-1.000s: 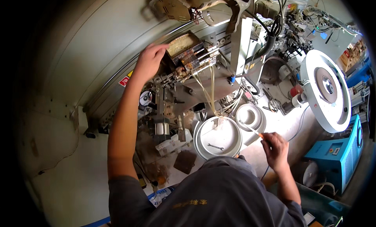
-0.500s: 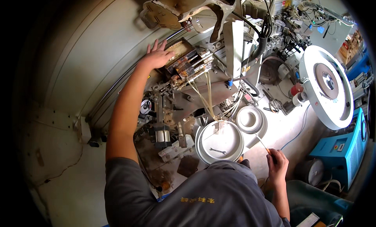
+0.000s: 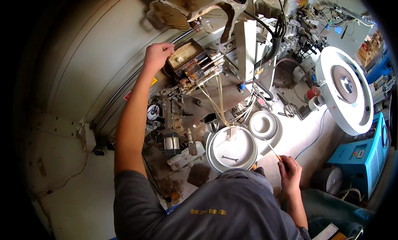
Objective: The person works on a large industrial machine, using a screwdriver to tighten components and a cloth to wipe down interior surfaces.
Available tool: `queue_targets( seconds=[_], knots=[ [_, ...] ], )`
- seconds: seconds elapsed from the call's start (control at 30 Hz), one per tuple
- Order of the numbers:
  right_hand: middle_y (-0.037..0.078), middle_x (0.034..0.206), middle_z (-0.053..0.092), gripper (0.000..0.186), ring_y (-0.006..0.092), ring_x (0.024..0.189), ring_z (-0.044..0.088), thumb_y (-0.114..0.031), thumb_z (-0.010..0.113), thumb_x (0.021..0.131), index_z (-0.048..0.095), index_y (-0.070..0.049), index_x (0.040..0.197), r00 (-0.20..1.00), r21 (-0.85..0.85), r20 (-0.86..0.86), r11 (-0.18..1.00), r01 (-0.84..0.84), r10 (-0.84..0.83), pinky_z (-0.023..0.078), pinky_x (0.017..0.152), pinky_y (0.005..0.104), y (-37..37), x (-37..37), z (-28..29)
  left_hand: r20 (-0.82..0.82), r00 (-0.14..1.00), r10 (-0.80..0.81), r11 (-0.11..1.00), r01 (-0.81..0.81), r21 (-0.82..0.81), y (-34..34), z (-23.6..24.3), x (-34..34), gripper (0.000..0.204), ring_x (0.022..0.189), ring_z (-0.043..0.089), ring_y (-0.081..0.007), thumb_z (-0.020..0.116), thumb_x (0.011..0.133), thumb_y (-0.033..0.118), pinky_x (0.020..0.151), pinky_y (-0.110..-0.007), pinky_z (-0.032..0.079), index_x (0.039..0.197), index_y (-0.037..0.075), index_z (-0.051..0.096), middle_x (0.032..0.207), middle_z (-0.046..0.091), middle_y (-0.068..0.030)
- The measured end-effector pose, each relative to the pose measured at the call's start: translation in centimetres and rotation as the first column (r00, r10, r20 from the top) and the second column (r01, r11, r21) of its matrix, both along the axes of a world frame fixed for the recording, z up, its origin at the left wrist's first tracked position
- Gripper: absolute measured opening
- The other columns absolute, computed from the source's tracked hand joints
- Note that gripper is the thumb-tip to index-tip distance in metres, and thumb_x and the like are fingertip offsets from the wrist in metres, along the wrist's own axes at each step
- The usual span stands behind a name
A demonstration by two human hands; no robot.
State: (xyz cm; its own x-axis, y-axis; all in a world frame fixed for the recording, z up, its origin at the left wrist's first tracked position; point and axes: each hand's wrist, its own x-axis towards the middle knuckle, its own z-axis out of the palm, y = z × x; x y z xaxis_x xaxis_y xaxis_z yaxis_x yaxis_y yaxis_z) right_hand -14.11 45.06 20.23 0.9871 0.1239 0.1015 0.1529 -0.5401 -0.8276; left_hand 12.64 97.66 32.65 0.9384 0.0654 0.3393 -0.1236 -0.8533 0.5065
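My left hand (image 3: pixel 158 56) is at the left rim of an open metal box (image 3: pixel 186 54) on the machine. Its fingers are curled together, and whatever they hold is hidden. The box has a dark, grimy rim and a yellowish inside with a pale lump in it. Beside it sits a rusty metal block with shiny rods (image 3: pixel 205 69). Low on the right, my right hand (image 3: pixel 291 173) is closed around a slim screwdriver-like tool (image 3: pixel 279 157) with an orange handle, its thin pale shaft pointing up and left toward the white round containers.
A small wrench (image 3: pixel 230 159) lies in a large white round pan (image 3: pixel 243 145) in front of me. Next to it stand nested white rings (image 3: pixel 274 126). A big white wheel (image 3: pixel 322 70) and a blue machine (image 3: pixel 350 165) are at the right. Clear tubes (image 3: pixel 221 100) run down to the pan.
My left hand has drawn back from over the box to its left rim, and its spread fingers have curled in. My right hand has shifted slightly left with the tool.
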Motion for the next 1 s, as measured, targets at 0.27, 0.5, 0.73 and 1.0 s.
queue_targets(
  seconds=[0.27, 0.5, 0.73, 1.0],
  knots=[
    [0.013, 0.081, 0.067, 0.016, 0.0189, 0.073, 0.064, -0.007, 0.064, 0.091, 0.067, 0.005, 0.101, 0.942, 0.316, -0.313, 0.949, -0.015, 0.119, 0.051, 0.069, 0.0312, 1.7, 1.5, 2.1, -0.254, 0.833, -0.492, 0.620, 0.131, -0.774, -16.1, -2.5, -14.3, 0.030, 0.050, 0.034, -0.0040, 0.046, 0.101, 0.013, 0.048, -0.021, 0.026, 0.126, -0.001, 0.054, 0.059, 0.038, 0.0056],
    [0.001, 0.078, 0.064, 0.028, 0.0032, 0.056, 0.046, -0.022, 0.055, 0.103, 0.065, 0.001, 0.114, 0.799, 0.703, -0.443, 0.710, 0.029, 0.406, 0.036, 0.051, 0.0206, 3.4, 2.1, 2.4, -0.098, 0.769, -0.631, 0.133, -0.017, -0.991, -19.9, -5.3, -19.1, 0.033, 0.066, 0.036, -0.0091, 0.040, 0.102, 0.012, 0.061, -0.024, 0.031, 0.130, -0.004, 0.046, 0.074, 0.038, 0.0013],
    [0.002, 0.077, 0.063, 0.032, 0.0043, 0.052, 0.044, -0.026, 0.052, 0.104, 0.064, 0.001, 0.116, 0.734, 0.798, -0.407, 0.602, -0.004, 0.544, 0.035, 0.048, 0.0201, 3.9, 2.0, 3.0, -0.043, 0.788, -0.614, 0.206, 0.109, -0.972, -19.3, -5.9, -21.2, 0.033, 0.085, 0.058, -0.0159, 0.050, 0.098, 0.005, 0.075, -0.028, 0.049, 0.130, -0.004, 0.057, 0.098, 0.061, -0.0086],
    [0.003, 0.075, 0.062, 0.034, 0.0050, 0.051, 0.045, -0.027, 0.051, 0.104, 0.064, 0.002, 0.116, 0.730, 0.821, -0.396, 0.571, 0.009, 0.557, 0.035, 0.047, 0.0206, 3.7, 1.7, 3.0, -0.051, 0.791, -0.609, 0.091, 0.005, -0.996, -19.8, -6.2, -22.1, 0.029, 0.080, 0.074, -0.0246, 0.050, 0.103, 0.018, 0.066, -0.029, 0.060, 0.120, -0.001, 0.063, 0.092, 0.073, -0.0154]
  ],
)
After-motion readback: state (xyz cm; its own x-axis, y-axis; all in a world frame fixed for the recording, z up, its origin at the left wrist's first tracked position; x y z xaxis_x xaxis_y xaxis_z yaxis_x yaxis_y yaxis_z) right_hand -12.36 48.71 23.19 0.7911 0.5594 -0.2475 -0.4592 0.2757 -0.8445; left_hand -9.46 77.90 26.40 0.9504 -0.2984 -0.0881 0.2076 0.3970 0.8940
